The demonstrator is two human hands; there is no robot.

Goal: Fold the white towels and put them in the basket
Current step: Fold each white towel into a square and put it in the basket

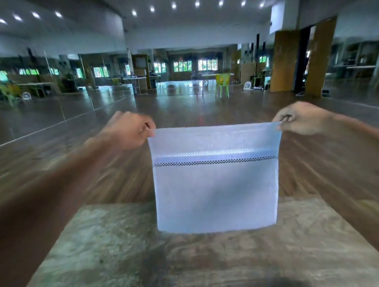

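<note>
1. Held up a white towel (216,188) in the centre of the frame, spread flat and hanging straight down from its top edge.
2. Pinched the towel's upper left corner with the left hand (130,129), fingers curled tight onto the cloth. Could not pick out single fingers through the motion blur.
3. Pinched the upper right corner with the right hand (302,119), thumb and curled fingers closed on the hem.
4. Showed a dark checked stripe across the towel's upper third, with a paler woven band just above it. Looked doubled over, though could not count the layers.
5. Overlapped the far edge of the table (103,265) with the towel's lower edge. Could not tell whether cloth and wood touched.
6. Filled the lower part of the frame with that worn wooden tabletop, cut off along the bottom edge and smeared by blur. Left a dark patch at lower right of centre too vague to name.
7. Entered from the lower left and right edges as two bare forearms, cut off by the frame and heavily blurred.
8. Stood far behind, right of centre in the upper half: a green chair (223,85), with a small white fan (247,85) on the floor just to its right.
9. Stayed too soft to read elsewhere: a large hall with a wooden floor, ceiling spotlights and distant windows.
</note>
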